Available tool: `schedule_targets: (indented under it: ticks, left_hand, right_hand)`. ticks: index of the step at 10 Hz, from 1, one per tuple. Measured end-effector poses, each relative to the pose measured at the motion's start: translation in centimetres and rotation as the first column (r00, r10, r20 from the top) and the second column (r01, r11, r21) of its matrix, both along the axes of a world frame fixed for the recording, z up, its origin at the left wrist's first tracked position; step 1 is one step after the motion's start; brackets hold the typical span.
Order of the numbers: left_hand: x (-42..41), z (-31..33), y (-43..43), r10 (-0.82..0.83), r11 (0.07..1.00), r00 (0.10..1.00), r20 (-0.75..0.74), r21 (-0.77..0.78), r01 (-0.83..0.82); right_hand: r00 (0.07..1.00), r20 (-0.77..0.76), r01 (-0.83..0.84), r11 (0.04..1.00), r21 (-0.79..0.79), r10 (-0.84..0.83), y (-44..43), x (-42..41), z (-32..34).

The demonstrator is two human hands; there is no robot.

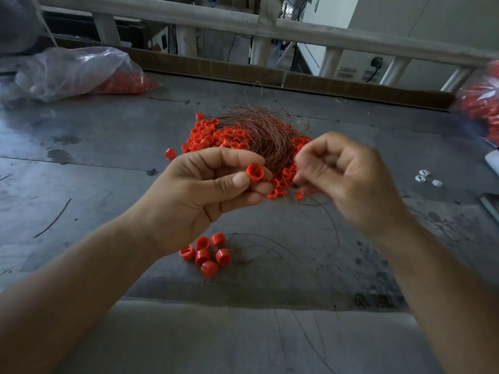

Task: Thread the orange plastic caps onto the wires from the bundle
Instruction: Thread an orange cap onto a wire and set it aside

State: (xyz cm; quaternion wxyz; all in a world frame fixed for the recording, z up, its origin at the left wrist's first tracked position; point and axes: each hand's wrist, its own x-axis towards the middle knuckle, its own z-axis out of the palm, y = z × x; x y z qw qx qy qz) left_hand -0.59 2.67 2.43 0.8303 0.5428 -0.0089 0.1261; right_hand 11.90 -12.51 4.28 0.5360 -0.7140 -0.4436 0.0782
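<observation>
Above the middle of the bench (108, 163), both hands are raised, close together.

Left hand (199, 195): thumb and forefinger pinch one orange cap (255, 172), open side facing the camera, cross-shaped insert visible inside. Other fingers are curled underneath.

Right hand (348, 179): just right of the cap, not touching it. Fingers are curled in, fingertips drawn together toward the cap. It is motion-blurred, so I cannot tell if a wire is pinched there.

Wire bundle (259, 130): thin copper-brown strands, narrow end just behind the left fingertips, fanning up and away toward the far edge. Cannot tell which hand holds it.

Pile of caps (213, 136): lies on the bench middle, under and behind the bundle, spilling down between the two hands. One stray cap (170, 153) sits just left of the pile.

Small cluster of caps (206, 253): near the front edge, below the left wrist. Thin loose wires (270, 249) run out from it to the right.

Far left corner: clear plastic bag (75, 71) with more orange caps inside. Right edge: second bag of caps (483, 103), blurred.

Right side of the bench: a few small white bits (425, 179). Left side: one dark curved wire offcut (54, 218) lying flat.

Wooden rail (243, 28) runs behind the far edge.
</observation>
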Motion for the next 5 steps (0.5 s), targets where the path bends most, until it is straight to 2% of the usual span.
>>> schedule_targets:
  ticks: [1,2,3,4,5]
  left_hand:
    - [0.0,0.0,-0.1,0.017,1.000,1.000,-0.017,-0.003,-0.017]
    - [0.1,-0.1,0.0,0.053,0.999,0.998,-0.039,0.006,-0.053]
    - [0.1,-0.2,0.1,0.073,0.997,0.996,-0.046,0.012,-0.072]
    - [0.0,-0.2,0.1,0.069,0.998,0.997,-0.044,0.011,-0.068]
    - [0.0,-0.2,0.1,0.064,0.998,0.997,-0.046,0.009,-0.063]
  right_hand:
    - [0.963,0.094,0.253,0.967,0.015,-0.253,-0.5,2.8,-0.4]
    - [0.893,0.252,0.412,0.903,-0.119,-0.374,-0.7,4.7,-1.4]
    - [0.881,0.353,0.424,0.858,-0.290,-0.317,-0.6,5.2,-2.3]
    - [0.908,0.354,0.363,0.840,-0.403,-0.222,-0.4,4.8,-2.8]
    - [0.912,0.358,0.343,0.849,-0.402,-0.199,-0.1,4.3,-2.8]
